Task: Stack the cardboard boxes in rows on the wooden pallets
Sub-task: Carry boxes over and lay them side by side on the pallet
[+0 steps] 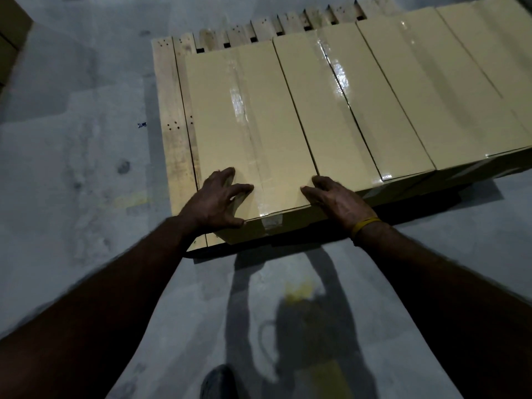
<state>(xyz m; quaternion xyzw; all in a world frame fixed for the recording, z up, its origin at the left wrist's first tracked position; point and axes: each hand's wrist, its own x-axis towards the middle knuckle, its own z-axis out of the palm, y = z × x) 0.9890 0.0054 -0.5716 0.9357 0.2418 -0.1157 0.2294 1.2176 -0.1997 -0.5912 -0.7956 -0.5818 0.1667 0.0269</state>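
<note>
A long taped cardboard box [253, 122] lies at the left end of a row of several like boxes [408, 90] on a wooden pallet [175, 145]. My left hand [214, 201] rests on the box's near left corner, fingers spread on the top and thumb at the near edge. My right hand [336, 201], with a yellow band on the wrist, lies flat on the near right corner. The box's near end juts slightly past the pallet's front.
Grey concrete floor [74, 174] surrounds the pallet. Bare pallet slats [267, 27] show beyond the boxes' far ends. Brown cartons [11, 38] stand at the upper left edge. My shoe [218, 381] and my shadow lie on the floor below the pallet.
</note>
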